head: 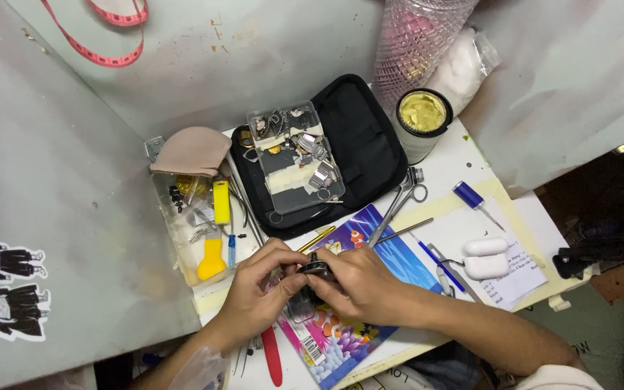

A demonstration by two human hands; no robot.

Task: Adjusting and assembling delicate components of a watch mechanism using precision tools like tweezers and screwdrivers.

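Both my hands meet over a small dark round object [316, 269], which looks like a watch case. My left hand [258, 289] pinches it from the left with thumb and fingers. From the right, my right hand [362, 285] closes its fingers around it. The hands rest above a colourful booklet [370, 249] with cartoon fish on it, lying on the small white table [464, 155]. Most of the object is hidden by my fingers.
An open black zip case [370, 148] holds a clear box of small metal parts [294, 155]. A clear tray [182, 238] at the left holds yellow tools. Scissors [399, 198], a blue pen [471, 196], a white earbud case [485, 256], a round tin [422, 119] and red tweezers [272, 361] lie around.
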